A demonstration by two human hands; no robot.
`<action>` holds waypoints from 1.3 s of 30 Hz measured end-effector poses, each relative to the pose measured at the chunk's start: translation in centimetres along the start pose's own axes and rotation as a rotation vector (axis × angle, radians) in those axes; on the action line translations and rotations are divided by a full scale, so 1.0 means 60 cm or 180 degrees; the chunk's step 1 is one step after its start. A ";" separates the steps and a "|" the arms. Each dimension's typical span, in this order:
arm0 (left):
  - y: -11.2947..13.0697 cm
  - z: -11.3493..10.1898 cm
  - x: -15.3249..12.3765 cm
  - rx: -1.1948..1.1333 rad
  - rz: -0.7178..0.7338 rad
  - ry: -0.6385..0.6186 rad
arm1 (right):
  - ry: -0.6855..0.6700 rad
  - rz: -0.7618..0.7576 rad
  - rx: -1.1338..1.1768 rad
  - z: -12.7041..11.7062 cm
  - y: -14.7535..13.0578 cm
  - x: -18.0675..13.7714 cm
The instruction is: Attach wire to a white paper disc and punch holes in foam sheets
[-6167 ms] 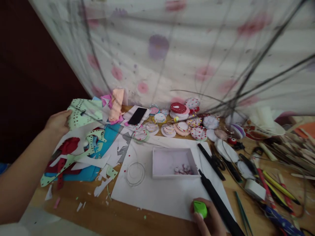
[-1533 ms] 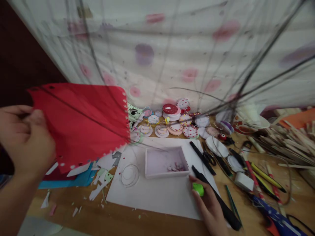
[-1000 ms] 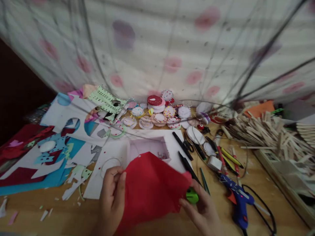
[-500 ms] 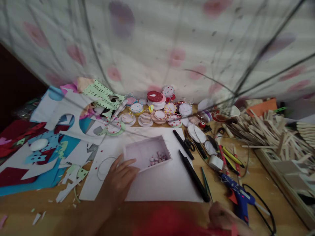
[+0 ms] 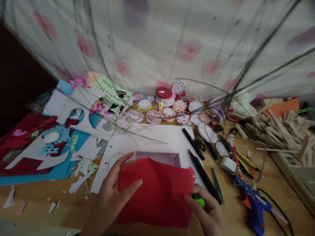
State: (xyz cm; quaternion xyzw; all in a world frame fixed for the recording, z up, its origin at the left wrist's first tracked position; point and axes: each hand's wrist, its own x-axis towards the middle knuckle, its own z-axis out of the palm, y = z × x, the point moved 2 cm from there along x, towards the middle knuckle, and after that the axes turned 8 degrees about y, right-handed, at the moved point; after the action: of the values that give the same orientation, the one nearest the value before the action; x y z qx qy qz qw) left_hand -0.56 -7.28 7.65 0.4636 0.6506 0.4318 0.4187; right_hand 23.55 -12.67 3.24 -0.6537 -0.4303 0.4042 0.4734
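A piece of red felt (image 5: 157,193) is held up in front of me, tilted, between both hands. My left hand (image 5: 115,190) grips its left side, thumb on the near face and fingers behind. The right edge is pinched in my right hand (image 5: 205,206), where a bright green object (image 5: 198,200) also shows; most of that object is hidden. Just behind the felt, a pale lilac open box (image 5: 169,158) lies on the white paper (image 5: 147,137), mostly covered from sight. A loop of thin wire or thread (image 5: 114,160) rests left of the box.
Cut felt scraps (image 5: 81,131) cover the left side. Small round decorated felt pieces (image 5: 154,115) line the back. To the right are a black marker (image 5: 193,144), a black cutter (image 5: 204,177), scissors (image 5: 199,144), a blue glue gun (image 5: 253,200) and heaped wooden sticks (image 5: 278,131).
The red felt has risen into view over the box. My left hand has left the box and taken the felt; my right hand has moved in from the lower right. The view has shifted slightly.
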 end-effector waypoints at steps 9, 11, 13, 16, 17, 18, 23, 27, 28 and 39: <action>0.004 -0.008 0.008 -0.0120 -0.0743 -0.0215 | -0.0057 -0.0617 -0.0521 0.000 -0.065 0.028; -0.005 -0.017 0.005 -0.0088 -0.0761 -0.0260 | -0.0110 -0.0738 -0.0620 0.002 -0.071 0.037; -0.013 -0.029 0.003 -0.0002 -0.0690 -0.0187 | -0.0273 -0.0901 -0.0755 0.005 -0.073 0.046; -0.007 -0.049 0.001 0.0117 0.0033 0.0174 | -0.0679 -0.1271 -0.0994 0.005 -0.080 0.058; 0.003 -0.053 0.001 0.0221 0.0457 0.0229 | -0.0859 -0.1440 -0.1073 0.006 -0.086 0.062; 0.015 -0.053 0.001 0.0388 0.0908 0.0196 | -0.1045 -0.1613 -0.1161 0.007 -0.095 0.066; 0.067 0.000 0.007 0.1447 0.2106 -0.0999 | -0.1766 -0.2161 -0.1585 0.020 -0.149 0.078; 0.068 0.038 0.012 0.1273 0.1834 -0.1300 | -0.1229 -0.1810 -0.1430 0.010 -0.164 0.081; 0.064 0.041 0.012 0.1197 0.1742 -0.1264 | -0.1091 -0.1691 -0.1343 0.006 -0.163 0.080; 0.036 0.031 -0.021 0.0738 0.0169 -0.1151 | -0.2093 -0.1317 -0.1658 0.069 -0.150 0.043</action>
State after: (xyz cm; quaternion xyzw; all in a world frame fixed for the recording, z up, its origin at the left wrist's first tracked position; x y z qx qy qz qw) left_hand 1.97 -7.76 9.36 0.5956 0.5978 0.2747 0.4610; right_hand 18.85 -7.50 10.72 -0.4885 -0.7659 0.3655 0.2027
